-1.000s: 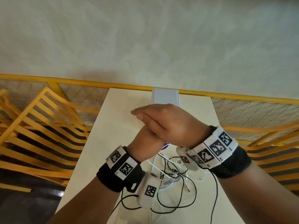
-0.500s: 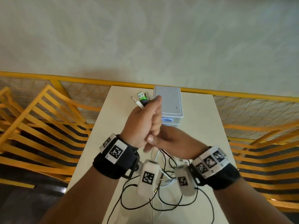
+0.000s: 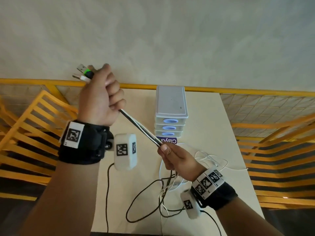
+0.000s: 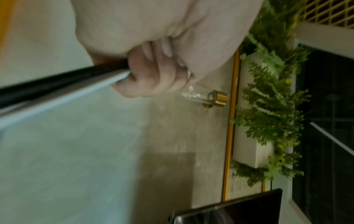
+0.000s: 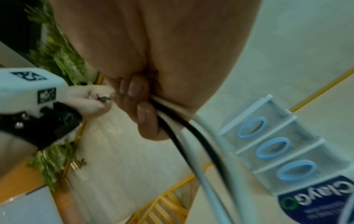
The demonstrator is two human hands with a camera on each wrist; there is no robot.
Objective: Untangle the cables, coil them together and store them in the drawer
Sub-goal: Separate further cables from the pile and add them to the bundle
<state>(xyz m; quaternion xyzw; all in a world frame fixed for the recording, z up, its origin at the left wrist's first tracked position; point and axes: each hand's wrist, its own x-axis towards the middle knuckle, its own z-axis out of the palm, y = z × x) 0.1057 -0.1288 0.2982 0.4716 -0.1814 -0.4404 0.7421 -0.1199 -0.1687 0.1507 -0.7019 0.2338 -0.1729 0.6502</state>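
Black and white cables point(image 3: 139, 127) run taut between my two hands above the white table point(image 3: 209, 120). My left hand point(image 3: 100, 96) is raised in a fist around the cable ends, and the USB plugs point(image 3: 83, 72) stick out above it. Lower and to the right, my right hand point(image 3: 173, 157) grips the same bundle point(image 5: 172, 121) in curled fingers. The slack point(image 3: 153, 198) hangs down and lies in loose loops on the table. A small white drawer unit point(image 3: 170, 106) with blue oval handles point(image 5: 272, 148) stands at the table's far edge, drawers closed.
A yellow railing point(image 3: 238, 91) runs behind the table, with yellow slatted frames point(image 3: 30, 126) on both sides. Green plants point(image 4: 268, 106) line a ledge in the left wrist view. A purple-labelled item point(image 3: 168, 141) sits in front of the drawer unit.
My left hand has risen up and to the left with the plug ends. My right hand has slid down the cables, drawing the bundle taut between the hands.
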